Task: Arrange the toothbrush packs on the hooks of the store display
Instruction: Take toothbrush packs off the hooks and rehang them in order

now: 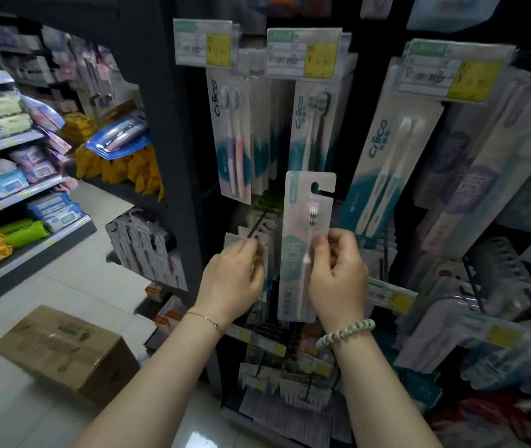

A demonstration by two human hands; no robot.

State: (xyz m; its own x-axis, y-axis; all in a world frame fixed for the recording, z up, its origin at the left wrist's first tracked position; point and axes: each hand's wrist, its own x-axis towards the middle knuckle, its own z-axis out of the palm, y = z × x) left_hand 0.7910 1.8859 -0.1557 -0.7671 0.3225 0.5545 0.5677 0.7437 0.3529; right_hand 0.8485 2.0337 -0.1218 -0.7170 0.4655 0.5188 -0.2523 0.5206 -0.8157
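A dark display (190,124) carries rows of hooks; along its top hang stacked packs, each row under a price tag (202,43): a left pack (233,140) with purple and pink brushes, a middle pack (309,130), a right pack (390,169) with white brushes; lower down a dark hook (259,221) juts forward among the lower packs (230,239); the tiled floor (102,286) bears a cardboard box (64,347); side shelves (15,198) hold wipes (5,184).

The brand "Cnice" runs vertically on 3 hanging toothbrush packs (232,137) — the price tags (303,53) are too blurred to read.
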